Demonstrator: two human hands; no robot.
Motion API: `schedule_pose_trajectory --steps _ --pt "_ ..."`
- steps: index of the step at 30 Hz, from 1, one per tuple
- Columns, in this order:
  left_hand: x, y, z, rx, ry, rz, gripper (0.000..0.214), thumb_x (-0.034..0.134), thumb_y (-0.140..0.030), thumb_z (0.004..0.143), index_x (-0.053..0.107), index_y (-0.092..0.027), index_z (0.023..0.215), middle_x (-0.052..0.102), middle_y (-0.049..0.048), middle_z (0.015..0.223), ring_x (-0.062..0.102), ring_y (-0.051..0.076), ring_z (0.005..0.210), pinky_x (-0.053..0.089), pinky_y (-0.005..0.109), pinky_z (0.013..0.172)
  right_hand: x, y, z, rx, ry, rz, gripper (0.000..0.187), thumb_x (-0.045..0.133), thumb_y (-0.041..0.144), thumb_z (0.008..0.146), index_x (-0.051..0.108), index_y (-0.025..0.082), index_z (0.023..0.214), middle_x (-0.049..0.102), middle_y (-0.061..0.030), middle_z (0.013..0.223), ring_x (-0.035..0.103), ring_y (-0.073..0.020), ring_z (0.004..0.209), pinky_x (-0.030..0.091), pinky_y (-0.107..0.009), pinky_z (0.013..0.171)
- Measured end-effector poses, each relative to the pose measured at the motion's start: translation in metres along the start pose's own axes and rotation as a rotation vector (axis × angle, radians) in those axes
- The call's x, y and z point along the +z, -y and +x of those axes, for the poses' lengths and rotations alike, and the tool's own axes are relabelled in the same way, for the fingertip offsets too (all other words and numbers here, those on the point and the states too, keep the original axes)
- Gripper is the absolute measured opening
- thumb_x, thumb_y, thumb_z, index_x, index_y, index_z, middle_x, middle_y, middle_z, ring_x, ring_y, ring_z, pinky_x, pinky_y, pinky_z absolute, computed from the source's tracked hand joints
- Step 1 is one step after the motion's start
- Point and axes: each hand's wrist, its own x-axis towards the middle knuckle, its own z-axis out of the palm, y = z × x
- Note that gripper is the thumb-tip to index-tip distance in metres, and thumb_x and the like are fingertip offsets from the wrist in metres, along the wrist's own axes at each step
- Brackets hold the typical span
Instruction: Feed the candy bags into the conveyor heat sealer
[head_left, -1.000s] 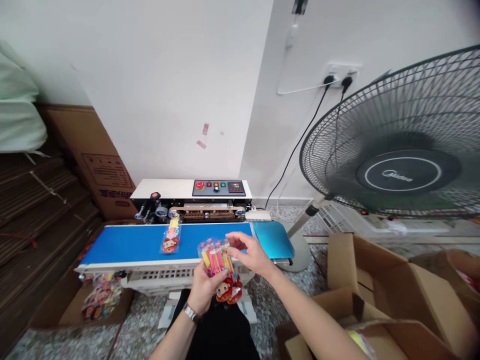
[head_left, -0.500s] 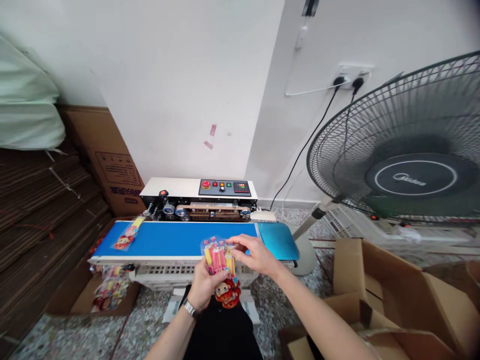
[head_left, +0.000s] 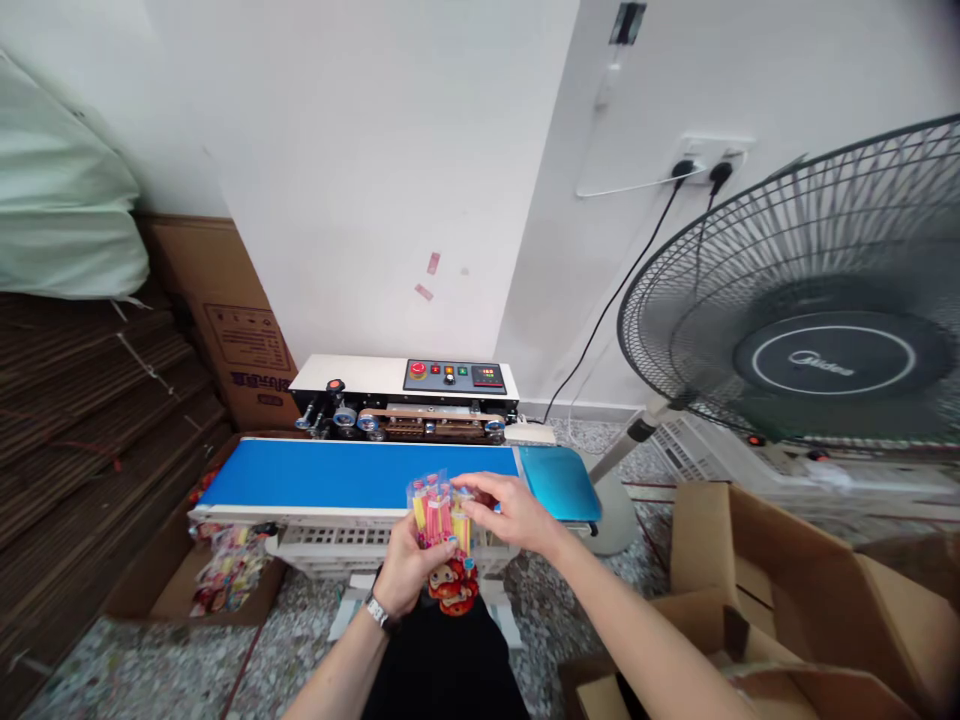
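Note:
My left hand [head_left: 409,565] grips a bunch of clear plastic packets [head_left: 435,515] with pink and yellow sticks inside and red-haired cartoon figures at their lower ends. The thumb lies across the front of the bunch. My right hand [head_left: 510,510] is at the bunch's right side, thumb and fingers closed at the upper edge of a packet with yellow contents [head_left: 460,520]. Just beyond both hands runs the blue conveyor belt [head_left: 315,475] of a band sealing machine [head_left: 360,375], with a control panel [head_left: 455,376] on top.
A carton [head_left: 172,590] at lower left holds several filled packets [head_left: 234,570]. Stacked flat cardboard [head_left: 82,420] stands at far left. A large fan [head_left: 817,350] and open cardboard boxes [head_left: 795,560] are on the right. A teal plate [head_left: 559,485] extends the belt's right end.
The packet at the belt's left end has gone from the belt. Both hands keep nearly the same hold on the bunch. The view has shifted slightly.

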Motion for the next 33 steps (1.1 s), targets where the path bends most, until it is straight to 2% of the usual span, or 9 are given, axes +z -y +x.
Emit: schedule_pose_trajectory --steps 4,7,9,12,15,22,24,29,33 --pt "0.002 0.000 -0.001 -0.005 -0.017 -0.003 0.039 0.076 -0.018 0.057 0.061 -0.014 0.093 0.069 0.0049 0.082 0.062 0.017 0.069 0.049 0.029 0.067 0.000 0.002 0.002 -0.019 0.029 0.004 0.022 0.051 0.028 0.082 0.067 0.023 0.096 0.065 -0.0023 0.085 0.056 -0.0136 0.070 0.044 -0.024 0.063" --pt "0.004 -0.001 -0.001 0.001 -0.050 -0.045 0.041 0.076 -0.018 0.057 0.061 -0.014 0.094 0.070 0.0056 0.084 0.063 0.018 0.070 0.049 0.030 0.068 0.007 -0.006 -0.002 0.062 -0.014 0.130 0.025 0.052 0.029 0.082 0.062 0.024 0.105 0.062 -0.0006 0.081 0.055 -0.0126 0.067 0.044 -0.024 0.061" --pt "0.006 -0.003 0.000 0.008 -0.073 -0.088 0.043 0.076 -0.017 0.057 0.060 -0.014 0.097 0.070 0.0068 0.087 0.064 0.019 0.073 0.050 0.031 0.069 0.017 -0.014 -0.006 0.162 -0.092 0.263 0.030 0.053 0.031 0.081 0.056 0.024 0.110 0.060 0.0010 0.077 0.054 -0.0120 0.064 0.044 -0.023 0.058" --pt "0.011 -0.004 0.000 0.023 -0.105 -0.153 0.043 0.076 -0.015 0.056 0.060 -0.014 0.096 0.070 0.0078 0.088 0.065 0.021 0.076 0.050 0.033 0.072 0.035 -0.023 -0.011 0.252 -0.206 0.352 0.022 0.054 0.036 0.080 0.059 0.020 0.095 0.059 0.0003 0.074 0.054 -0.0136 0.066 0.044 -0.024 0.059" --pt "0.019 -0.001 -0.003 0.040 -0.133 -0.224 0.042 0.075 -0.015 0.058 0.060 -0.013 0.097 0.070 0.0092 0.093 0.065 0.022 0.081 0.049 0.034 0.077 0.052 -0.023 -0.010 0.277 -0.376 0.317 0.022 0.051 0.039 0.082 0.059 0.019 0.085 0.062 -0.0024 0.079 0.055 -0.0160 0.071 0.045 -0.026 0.065" --pt "0.030 0.005 -0.009 0.021 -0.212 -0.270 0.039 0.075 -0.018 0.059 0.060 -0.013 0.095 0.071 0.0083 0.088 0.066 0.021 0.077 0.050 0.035 0.076 0.069 -0.015 -0.001 0.330 -0.714 0.426 0.026 0.047 0.042 0.084 0.056 0.019 0.091 0.061 -0.0047 0.087 0.056 -0.0174 0.080 0.047 -0.028 0.071" --pt "0.028 0.005 -0.009 0.010 -0.224 -0.259 0.037 0.076 -0.020 0.059 0.061 -0.013 0.092 0.071 0.0076 0.083 0.066 0.021 0.072 0.051 0.034 0.072 0.068 -0.015 -0.001 0.329 -0.700 0.492 0.027 0.047 0.043 0.084 0.055 0.020 0.094 0.061 -0.0055 0.091 0.056 -0.0182 0.083 0.047 -0.029 0.074" --pt "0.025 0.003 -0.005 0.004 -0.225 -0.262 0.038 0.077 -0.020 0.056 0.063 -0.014 0.091 0.071 0.0070 0.084 0.066 0.020 0.072 0.051 0.033 0.072 0.066 -0.017 -0.006 0.308 -0.520 0.638 0.029 0.051 0.045 0.082 0.056 0.019 0.096 0.063 -0.0053 0.090 0.058 -0.0196 0.083 0.048 -0.031 0.075" --pt "0.027 0.003 -0.006 -0.006 -0.214 -0.270 0.039 0.077 -0.022 0.056 0.063 -0.015 0.092 0.071 0.0076 0.088 0.066 0.021 0.078 0.049 0.034 0.077 0.065 -0.019 -0.007 0.339 -0.579 0.670 0.027 0.050 0.045 0.082 0.056 0.019 0.087 0.063 -0.0038 0.083 0.057 -0.0179 0.076 0.048 -0.029 0.069"
